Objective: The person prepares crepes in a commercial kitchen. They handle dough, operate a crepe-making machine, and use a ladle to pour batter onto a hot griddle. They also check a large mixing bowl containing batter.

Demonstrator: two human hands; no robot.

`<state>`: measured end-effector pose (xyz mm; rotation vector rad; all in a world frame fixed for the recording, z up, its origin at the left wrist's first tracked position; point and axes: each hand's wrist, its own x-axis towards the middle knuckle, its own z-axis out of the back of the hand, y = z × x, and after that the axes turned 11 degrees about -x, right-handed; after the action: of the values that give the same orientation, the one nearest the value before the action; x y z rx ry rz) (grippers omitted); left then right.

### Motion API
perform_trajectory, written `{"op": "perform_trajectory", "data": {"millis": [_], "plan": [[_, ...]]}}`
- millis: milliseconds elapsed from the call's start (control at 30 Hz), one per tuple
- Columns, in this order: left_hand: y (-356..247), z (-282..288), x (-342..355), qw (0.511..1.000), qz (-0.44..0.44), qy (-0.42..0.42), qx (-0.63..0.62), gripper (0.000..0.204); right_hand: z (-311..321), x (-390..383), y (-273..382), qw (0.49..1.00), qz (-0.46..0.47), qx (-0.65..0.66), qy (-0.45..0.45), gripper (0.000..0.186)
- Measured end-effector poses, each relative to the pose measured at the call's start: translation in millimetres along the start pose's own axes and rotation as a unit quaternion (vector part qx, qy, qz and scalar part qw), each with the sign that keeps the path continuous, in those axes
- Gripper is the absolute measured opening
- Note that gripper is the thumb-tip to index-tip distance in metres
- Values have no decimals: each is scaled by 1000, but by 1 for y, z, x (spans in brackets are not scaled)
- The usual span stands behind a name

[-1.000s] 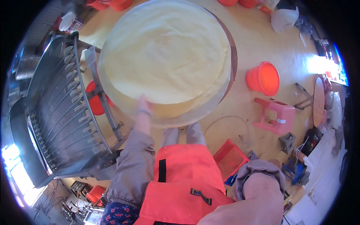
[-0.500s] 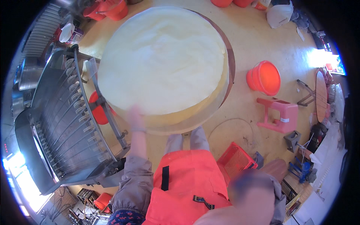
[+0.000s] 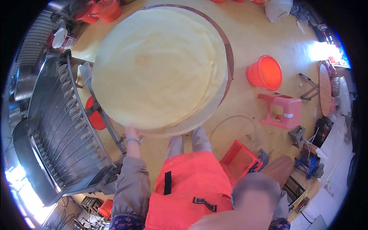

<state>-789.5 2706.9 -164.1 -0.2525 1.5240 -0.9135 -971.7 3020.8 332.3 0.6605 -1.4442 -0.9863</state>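
A wide stack of thin, pale yellow round sheets [image 3: 153, 73] lies on a large round board [image 3: 227, 61] in front of me. The sheets' edges overlap unevenly at the right. My left hand [image 3: 132, 133] is at the near left edge of the stack and touches it. A band circles that wrist. Motion smears its fingers, so their grip does not show. My right arm is raised close to the camera. Blurred skin [image 3: 249, 216] shows beyond a grey sleeve end, and the fingers of my right hand cannot be made out.
At my left stands a dark metal machine [image 3: 69, 130] with many rods. Red buckets [image 3: 264, 73] stand on the floor to the right and far left. A pink stool [image 3: 283, 111] and a red crate [image 3: 239, 161] are at the right.
The top of the stack was white and now looks yellow. My left hand has drawn back from over the stack to its near edge. The view has shifted slightly.
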Motion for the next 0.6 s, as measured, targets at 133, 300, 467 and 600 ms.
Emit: {"op": "perform_trajectory", "data": {"millis": [133,300,467,600], "plan": [[2,3,-2,996,2,19,88,19,-10,1,1,998,-23,24,-59,23],[19,2,-21,998,10,25,53,19,-16,-7,-6,995,-71,9,-68,22],[36,5,-16,998,52,23,-4,16,-3,-13,-11,985,-153,-77,-23,20],[33,6,-18,995,63,8,72,14,0,-15,-12,930,-239,-269,76,20]]}}
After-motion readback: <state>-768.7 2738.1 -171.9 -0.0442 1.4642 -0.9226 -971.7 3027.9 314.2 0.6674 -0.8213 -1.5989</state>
